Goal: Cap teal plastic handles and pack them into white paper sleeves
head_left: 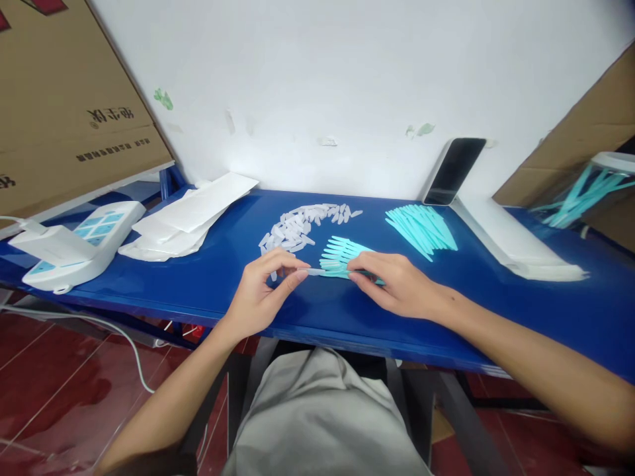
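Note:
My left hand (270, 284) is closed in a pinch on a small translucent plastic cap (315, 272), held level just above the table's front part. Facing it, my right hand (391, 281) pinches a thin turquoise stick (335, 273), whose tip meets the cap; whether it is inside the cap I cannot tell. Right behind my fingers lies a fanned group of turquoise sticks (342, 249), partly hidden by my right hand. A loose pile of translucent caps (292, 228) curves behind my left hand. Farther right is a second bundle of turquoise sticks (421, 228).
White paper sleeves (193, 215) and a power strip (106, 228) with a plugged-in charger (52, 244) lie left on the blue table (198, 291). A phone (455, 172) leans near a long white box (516, 238). A clear tub (585, 192) of turquoise sticks stands far right.

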Demonstrator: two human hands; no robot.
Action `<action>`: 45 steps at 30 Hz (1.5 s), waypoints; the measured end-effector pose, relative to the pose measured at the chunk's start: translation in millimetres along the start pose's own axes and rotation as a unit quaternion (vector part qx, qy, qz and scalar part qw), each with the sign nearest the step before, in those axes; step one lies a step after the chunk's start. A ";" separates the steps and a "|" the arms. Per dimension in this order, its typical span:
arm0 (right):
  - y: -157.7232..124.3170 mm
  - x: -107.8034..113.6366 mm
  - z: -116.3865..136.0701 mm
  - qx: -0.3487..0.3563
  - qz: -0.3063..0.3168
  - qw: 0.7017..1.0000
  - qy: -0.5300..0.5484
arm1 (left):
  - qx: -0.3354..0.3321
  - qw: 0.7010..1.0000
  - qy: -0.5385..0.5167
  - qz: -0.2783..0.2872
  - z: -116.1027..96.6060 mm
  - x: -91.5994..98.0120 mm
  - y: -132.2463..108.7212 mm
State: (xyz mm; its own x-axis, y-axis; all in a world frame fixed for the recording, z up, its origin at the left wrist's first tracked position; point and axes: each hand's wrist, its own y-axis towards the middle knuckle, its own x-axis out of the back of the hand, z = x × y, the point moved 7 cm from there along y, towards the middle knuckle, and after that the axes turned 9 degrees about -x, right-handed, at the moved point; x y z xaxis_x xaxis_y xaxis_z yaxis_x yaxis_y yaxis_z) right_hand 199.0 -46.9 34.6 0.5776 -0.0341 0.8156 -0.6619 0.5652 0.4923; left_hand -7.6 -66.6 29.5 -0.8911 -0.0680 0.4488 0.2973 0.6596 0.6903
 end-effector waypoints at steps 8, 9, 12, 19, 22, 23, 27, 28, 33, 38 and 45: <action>0.7 -4.5 13.2 0.020 -0.010 1.000 0.019 | -0.057 0.997 0.009 0.058 -10.3 -16.2 0.4; 0.6 -3.5 15.0 0.026 -0.014 0.999 0.023 | -0.058 0.996 0.011 0.063 -11.4 -17.5 0.5; 0.7 1.0 14.7 0.015 -0.017 0.999 0.034 | -0.059 0.995 0.043 0.061 -13.2 -15.0 0.9; -1.5 -12.8 12.1 0.007 0.081 0.995 -0.051 | 0.033 0.978 0.207 0.009 12.9 24.5 -0.7; -1.9 -18.4 10.1 0.004 0.096 0.992 -0.077 | 0.076 0.963 0.256 0.020 26.9 36.0 -0.9; -1.7 -18.2 8.7 0.002 0.092 0.992 -0.087 | 0.093 0.959 0.264 0.032 31.0 37.1 -1.2; -0.6 -13.1 -0.2 -0.007 0.069 0.990 -0.127 | 0.139 0.952 0.263 0.069 39.8 34.9 -3.0; -0.6 -12.7 -3.0 -0.010 0.070 0.988 -0.137 | 0.141 0.952 0.263 0.072 40.1 34.0 -3.4; -0.8 -15.3 -17.2 -0.061 0.104 0.982 -0.147 | 0.148 0.945 0.280 0.086 41.7 31.5 -5.1; -1.6 -16.5 -26.8 -0.143 0.148 0.976 -0.077 | 0.132 0.927 0.325 0.130 42.6 26.4 -5.2; -2.1 -13.3 -28.6 -0.169 0.140 0.975 -0.015 | 0.103 0.937 0.290 0.167 43.0 21.1 -5.7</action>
State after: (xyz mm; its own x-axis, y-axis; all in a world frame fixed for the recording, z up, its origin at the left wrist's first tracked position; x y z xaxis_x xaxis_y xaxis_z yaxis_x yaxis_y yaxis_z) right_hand 206.3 -24.0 14.1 0.3797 0.1386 0.9147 -0.5923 0.7959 0.1253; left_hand -42.9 -39.6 10.6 -0.4063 -0.1868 0.8944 0.4012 0.8430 0.3583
